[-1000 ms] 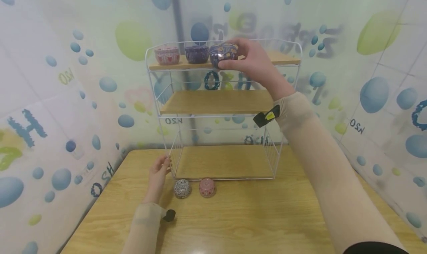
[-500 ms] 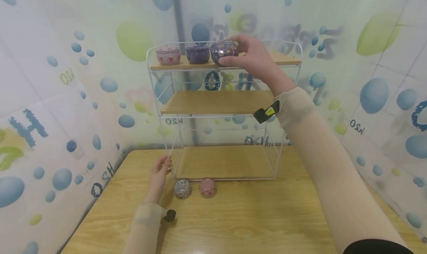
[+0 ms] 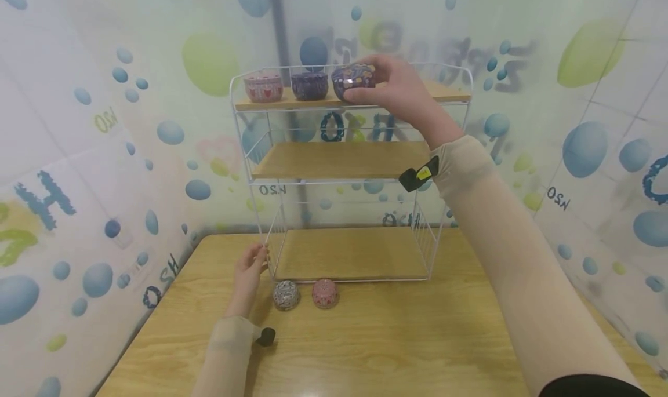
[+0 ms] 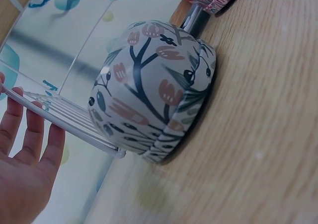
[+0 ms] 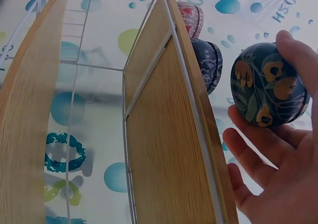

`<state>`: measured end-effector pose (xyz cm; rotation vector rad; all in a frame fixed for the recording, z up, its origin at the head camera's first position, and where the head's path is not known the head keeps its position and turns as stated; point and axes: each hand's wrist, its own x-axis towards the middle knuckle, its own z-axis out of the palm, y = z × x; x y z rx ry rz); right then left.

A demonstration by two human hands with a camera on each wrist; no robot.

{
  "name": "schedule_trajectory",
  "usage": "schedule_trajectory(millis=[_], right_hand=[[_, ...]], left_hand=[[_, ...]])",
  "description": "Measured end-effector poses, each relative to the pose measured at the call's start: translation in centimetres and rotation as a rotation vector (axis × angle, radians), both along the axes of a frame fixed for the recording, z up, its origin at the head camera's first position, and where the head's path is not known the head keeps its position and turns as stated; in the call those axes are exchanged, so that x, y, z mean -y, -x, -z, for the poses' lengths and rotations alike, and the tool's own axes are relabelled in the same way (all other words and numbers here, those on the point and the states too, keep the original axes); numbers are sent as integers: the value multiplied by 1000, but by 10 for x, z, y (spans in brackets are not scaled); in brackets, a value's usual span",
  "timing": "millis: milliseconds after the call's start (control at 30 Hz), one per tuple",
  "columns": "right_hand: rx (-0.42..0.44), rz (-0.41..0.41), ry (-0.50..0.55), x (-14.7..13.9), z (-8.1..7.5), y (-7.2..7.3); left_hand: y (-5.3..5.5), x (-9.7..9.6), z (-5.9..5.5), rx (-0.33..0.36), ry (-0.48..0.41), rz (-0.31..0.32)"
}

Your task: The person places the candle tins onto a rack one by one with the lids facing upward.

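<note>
My right hand [image 3: 399,90] grips a round dark blue tin with yellow flowers [image 5: 271,85], thumb on its near side. It is at the front edge of the top shelf [image 3: 433,90]. To its left on that shelf stand a purple patterned tin [image 3: 310,87] and a pink tin with red hearts [image 3: 263,88]. Low on the left, my left hand [image 3: 249,272] holds the front post of the white wire rack [image 4: 74,127], fingertips at the bar. Beside it on the table are a white floral tin [image 4: 149,85] and a pink tin [image 3: 325,294], both dome side up.
The rack's middle shelf [image 3: 339,160] and bottom shelf [image 3: 349,253] are wooden boards in a wire frame. It stands on a wooden table [image 3: 391,339] against a patterned curtain [image 3: 104,119] with blue and green spots.
The dark blue tin and my right hand have shifted slightly right, widening the gap to the purple tin. It also sits a little higher than one second ago. My left hand stays put.
</note>
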<state>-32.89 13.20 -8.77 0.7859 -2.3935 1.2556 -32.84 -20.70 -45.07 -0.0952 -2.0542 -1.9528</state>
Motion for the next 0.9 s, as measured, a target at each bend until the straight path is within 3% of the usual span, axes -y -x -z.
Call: schedule_trajectory(millis=[400,733,900], right_hand=[[35,48,-14,0,0,5],[11,120,-92,3,-1,7],[23,139,-106,4,-2,7]], left_hand=[[0,0,-1,10,-17,1],[-15,-6,-22,29,-46,19],[-7,-3,-12,27,-65,11]])
